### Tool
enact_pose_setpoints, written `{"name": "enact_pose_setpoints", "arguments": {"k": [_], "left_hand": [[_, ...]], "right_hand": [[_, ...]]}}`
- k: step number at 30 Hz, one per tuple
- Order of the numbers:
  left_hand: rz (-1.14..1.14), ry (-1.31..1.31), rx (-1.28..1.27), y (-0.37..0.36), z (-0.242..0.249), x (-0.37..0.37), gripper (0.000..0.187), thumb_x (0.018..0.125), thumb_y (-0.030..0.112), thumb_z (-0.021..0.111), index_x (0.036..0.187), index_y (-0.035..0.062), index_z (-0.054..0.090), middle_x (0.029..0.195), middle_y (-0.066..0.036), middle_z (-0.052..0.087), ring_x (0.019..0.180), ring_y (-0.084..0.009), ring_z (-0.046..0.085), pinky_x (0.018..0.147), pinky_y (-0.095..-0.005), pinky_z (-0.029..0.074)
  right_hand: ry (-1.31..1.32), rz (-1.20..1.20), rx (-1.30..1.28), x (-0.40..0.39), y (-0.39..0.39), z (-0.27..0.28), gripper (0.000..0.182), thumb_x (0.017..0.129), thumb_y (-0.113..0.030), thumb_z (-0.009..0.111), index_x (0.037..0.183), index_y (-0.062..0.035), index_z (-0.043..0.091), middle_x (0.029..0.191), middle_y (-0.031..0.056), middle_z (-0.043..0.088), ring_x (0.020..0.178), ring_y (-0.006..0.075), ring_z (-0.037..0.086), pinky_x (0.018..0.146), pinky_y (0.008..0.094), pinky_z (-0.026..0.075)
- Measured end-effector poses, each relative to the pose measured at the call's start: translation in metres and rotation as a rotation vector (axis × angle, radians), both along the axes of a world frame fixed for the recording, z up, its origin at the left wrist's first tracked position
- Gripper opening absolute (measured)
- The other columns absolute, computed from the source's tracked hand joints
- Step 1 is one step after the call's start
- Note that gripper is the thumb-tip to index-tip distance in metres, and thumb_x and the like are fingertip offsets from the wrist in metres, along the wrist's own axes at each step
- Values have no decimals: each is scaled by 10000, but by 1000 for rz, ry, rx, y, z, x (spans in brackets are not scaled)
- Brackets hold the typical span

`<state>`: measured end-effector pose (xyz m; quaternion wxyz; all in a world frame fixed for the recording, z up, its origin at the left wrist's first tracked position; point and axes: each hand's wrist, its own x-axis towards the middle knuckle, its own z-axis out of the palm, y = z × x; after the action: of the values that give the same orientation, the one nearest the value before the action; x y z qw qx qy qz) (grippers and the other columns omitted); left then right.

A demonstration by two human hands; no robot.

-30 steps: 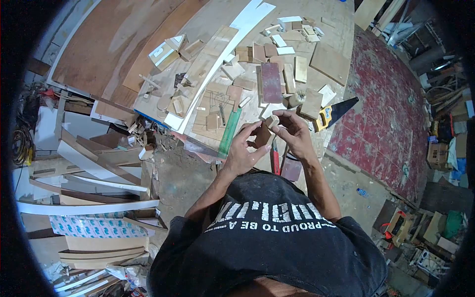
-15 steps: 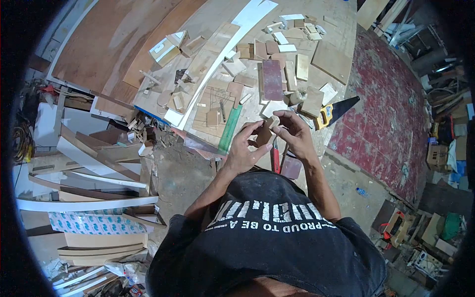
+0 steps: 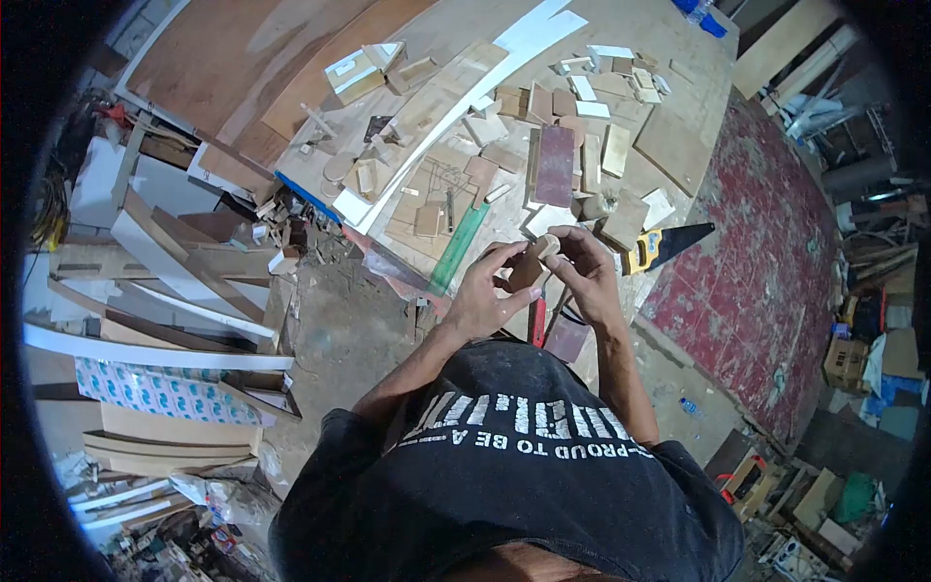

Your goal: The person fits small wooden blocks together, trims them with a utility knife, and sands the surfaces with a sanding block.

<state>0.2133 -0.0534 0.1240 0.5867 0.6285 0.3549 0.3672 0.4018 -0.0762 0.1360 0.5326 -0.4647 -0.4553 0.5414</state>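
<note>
Both hands (image 3: pixel 538 276) around wood block (image 3: pixel 529 269)

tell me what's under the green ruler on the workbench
The green ruler lies on a thin plywood sheet with small wood offcuts, near the bench edge. Its lower end reaches toward the left hand. What the sheet covers beneath the ruler cannot be seen.

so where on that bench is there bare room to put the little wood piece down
Both hands, left hand and right hand, hold a small wood block. Bare bench top shows at the far edge beyond the long white strip. Another open patch is the plywood sheet, right of the scraps. The middle around the dark red board is crowded.
</note>
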Motion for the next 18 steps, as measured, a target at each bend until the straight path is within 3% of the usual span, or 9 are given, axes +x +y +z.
{"name": "enact_pose_setpoints", "arguments": {"k": [2,6,8,18], "left_hand": [[-37,28,-50,0,5,-3,621,785,46,740,1333,-19,457,1248,-122,494,1127,-193,551,862,-302,516],[0,31,-51,-2,4,-6,617,785,42,739,1332,-15,460,1246,-119,493,1118,-187,556,857,-304,517],[64,-32,-41,-3,0,-6,610,759,79,760,1299,-8,490,1211,-134,525,1091,-206,577,794,-299,539],[138,-45,-21,-4,-1,-9,624,751,70,776,1304,12,493,1246,-116,508,1122,-210,557,805,-302,535]], "right_hand": [[-27,8,6,0,2,-2,363,891,-77,666,1226,2,550,1079,61,627,989,134,601,884,287,483],[10,32,-19,-4,6,3,371,894,-86,668,1235,-2,548,1080,58,615,977,135,599,866,284,487],[5,63,18,-5,9,4,384,892,-78,667,1246,-4,539,1092,57,597,1017,140,582,877,285,480],[38,35,124,-4,18,7,354,861,7,672,1197,-16,561,1141,54,579,1032,136,560,913,287,460]]}}
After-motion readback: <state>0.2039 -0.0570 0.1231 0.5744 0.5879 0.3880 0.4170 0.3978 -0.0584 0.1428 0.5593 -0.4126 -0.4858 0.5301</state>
